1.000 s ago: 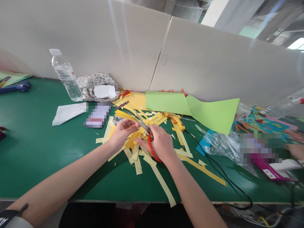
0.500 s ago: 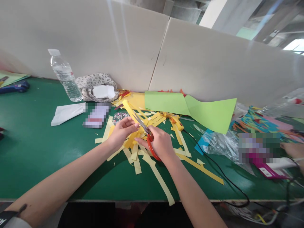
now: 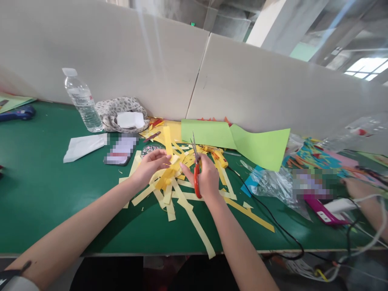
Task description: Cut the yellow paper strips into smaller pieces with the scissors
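Observation:
Pinched in the fingers of my left hand (image 3: 154, 165) is a yellow paper strip (image 3: 167, 140), standing nearly upright. The fingers of my right hand (image 3: 207, 178) are closed round red-handled scissors (image 3: 197, 182). Their blades point up and away, slightly parted and apart from the strip. Below both hands spreads a tangled pile of yellow paper strips (image 3: 169, 198). Just behind my left hand lies a small round container (image 3: 148, 151) with a speckled top, partly covered by the fingers. A yellow glue gun (image 3: 220, 157) rests beyond my right hand, its black cord trailing right.
A water bottle (image 3: 83, 105), a patterned pouch (image 3: 104, 115), a white tissue (image 3: 83, 147) and a phone (image 3: 121, 150) stand at the left. Green paper (image 3: 260, 145) leans at the back. Clear plastic (image 3: 274, 186), a magenta power strip (image 3: 324, 212) and another person's arm (image 3: 368, 198) are at the right.
My right hand has drawn the scissors back from the strip, to the right, and their blades have turned more upright. The strip in my left hand has swung more upright.

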### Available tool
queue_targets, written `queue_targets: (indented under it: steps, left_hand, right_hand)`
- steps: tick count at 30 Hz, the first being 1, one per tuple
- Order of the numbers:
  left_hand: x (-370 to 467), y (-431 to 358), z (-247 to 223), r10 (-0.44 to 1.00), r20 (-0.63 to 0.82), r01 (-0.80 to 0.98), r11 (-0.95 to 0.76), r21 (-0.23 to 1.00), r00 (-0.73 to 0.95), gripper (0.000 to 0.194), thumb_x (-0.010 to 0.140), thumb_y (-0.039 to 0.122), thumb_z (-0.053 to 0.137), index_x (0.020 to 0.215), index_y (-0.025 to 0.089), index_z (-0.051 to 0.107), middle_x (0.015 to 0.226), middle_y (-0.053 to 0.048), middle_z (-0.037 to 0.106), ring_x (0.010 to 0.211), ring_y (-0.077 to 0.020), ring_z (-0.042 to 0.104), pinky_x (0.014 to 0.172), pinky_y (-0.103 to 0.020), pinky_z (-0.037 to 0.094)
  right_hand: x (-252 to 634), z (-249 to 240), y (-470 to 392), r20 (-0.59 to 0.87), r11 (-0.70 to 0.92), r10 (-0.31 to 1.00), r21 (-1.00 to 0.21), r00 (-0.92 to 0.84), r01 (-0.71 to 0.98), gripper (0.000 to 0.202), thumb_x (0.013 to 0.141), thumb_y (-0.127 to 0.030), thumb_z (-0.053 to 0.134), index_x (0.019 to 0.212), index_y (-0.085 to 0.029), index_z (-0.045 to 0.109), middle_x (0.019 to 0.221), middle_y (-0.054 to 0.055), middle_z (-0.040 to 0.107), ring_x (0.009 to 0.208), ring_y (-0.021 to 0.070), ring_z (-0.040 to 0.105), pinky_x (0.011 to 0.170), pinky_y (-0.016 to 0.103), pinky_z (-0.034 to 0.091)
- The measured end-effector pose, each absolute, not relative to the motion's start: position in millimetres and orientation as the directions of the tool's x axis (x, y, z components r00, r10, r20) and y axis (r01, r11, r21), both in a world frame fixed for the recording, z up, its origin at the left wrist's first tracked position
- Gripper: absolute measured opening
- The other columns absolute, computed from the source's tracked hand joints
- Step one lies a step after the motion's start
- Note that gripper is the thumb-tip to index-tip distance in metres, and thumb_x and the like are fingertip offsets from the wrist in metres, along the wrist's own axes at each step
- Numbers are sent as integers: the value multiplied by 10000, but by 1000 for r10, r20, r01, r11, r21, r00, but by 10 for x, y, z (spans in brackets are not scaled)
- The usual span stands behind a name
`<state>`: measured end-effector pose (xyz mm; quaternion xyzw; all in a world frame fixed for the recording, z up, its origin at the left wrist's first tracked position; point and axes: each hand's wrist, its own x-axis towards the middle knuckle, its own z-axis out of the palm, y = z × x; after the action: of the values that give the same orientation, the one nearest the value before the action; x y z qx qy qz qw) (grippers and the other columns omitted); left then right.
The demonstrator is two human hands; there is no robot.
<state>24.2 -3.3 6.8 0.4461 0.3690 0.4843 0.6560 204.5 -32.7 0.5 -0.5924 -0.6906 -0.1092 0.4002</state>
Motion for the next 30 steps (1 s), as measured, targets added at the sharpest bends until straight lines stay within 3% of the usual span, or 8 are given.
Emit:
queue_targets:
  steps: [3, 6, 10, 13, 16, 22, 26, 30]
  left_hand:
    - [208, -33, 126, 966, -39, -236, 101, 967, 254, 223, 699, 372, 676, 769, 176, 596, 718, 23, 556, 623, -74, 536, 691, -230, 465]
    - [200, -62, 172, 960, -11, -64, 30, 997, 280, 257, 711, 421, 648, 786, 178, 609, 663, 27, 534, 573, -78, 496, 631, -228, 447]
    - [193, -93, 218, 943, 70, 230, -151, 961, 325, 338, 745, 480, 575, 933, 200, 603, 736, -10, 596, 631, -130, 546, 600, -255, 445]
    - [141, -127, 220, 905, 54, 601, -323, 731, 421, 349, 795, 448, 494, 1056, 229, 570, 783, -36, 654, 686, -185, 592, 568, -271, 422]
    - [17, -216, 204, 913, 47, 856, -397, 331, 405, 328, 836, 332, 399, 1113, 234, 547, 978, -74, 676, 799, -233, 621, 549, -273, 393]
    - [-446, -400, 216, 973, 63, 971, -225, 79, 220, 412, 888, 337, 286, 1249, 219, 446, 805, -65, 682, 688, -225, 628, 488, -261, 369]
    - [-725, -395, 189, 953, 199, 964, -249, 90, 228, 405, 874, 274, 316, 1250, 221, 457, 1135, -104, 623, 1035, -260, 566, 530, -266, 412]
    - [-783, -360, 131, 914, 225, 919, -371, 134, 337, 389, 842, 416, 415, 1158, 230, 546, 1185, -111, 595, 1076, -301, 534, 690, -345, 462]
  right_hand:
    - [2118, -12, -283, 730, 261, 683, -276, 26, 925, 476, 772, -537, 514, 1024, -134, 547, 918, 115, 638, 885, 229, 592, 708, 297, 452]
    - [2157, -36, -274, 671, 204, 740, -304, 57, 931, 366, 779, -499, 532, 932, -174, 600, 639, 26, 626, 597, 165, 590, 535, 242, 398]
    - [2159, -56, -281, 674, 212, 738, -283, 36, 935, 498, 790, -477, 521, 1178, -164, 512, 698, 33, 643, 623, 167, 595, 554, 242, 395]
    - [2167, -51, -273, 694, 220, 719, -279, 38, 935, 515, 786, -478, 514, 1188, -157, 500, 842, 79, 662, 712, 183, 609, 587, 255, 411]
    - [2183, -42, -261, 681, 146, 724, -306, 109, 941, 425, 786, -480, 513, 1066, -163, 562, 676, 40, 645, 606, 169, 596, 515, 236, 371]
    - [2196, -69, -239, 672, 153, 738, -260, 65, 954, 404, 805, -432, 486, 1107, -165, 520, 704, 36, 654, 635, 172, 605, 512, 229, 339]
    - [2196, -86, -234, 643, 176, 766, -230, 14, 957, 368, 810, -388, 453, 1092, -164, 533, 681, 35, 641, 591, 165, 581, 491, 231, 314]
    - [2169, -89, -257, 629, 177, 777, -221, 1, 959, 355, 821, -398, 428, 1051, -161, 556, 558, -2, 580, 455, 139, 508, 439, 225, 259]
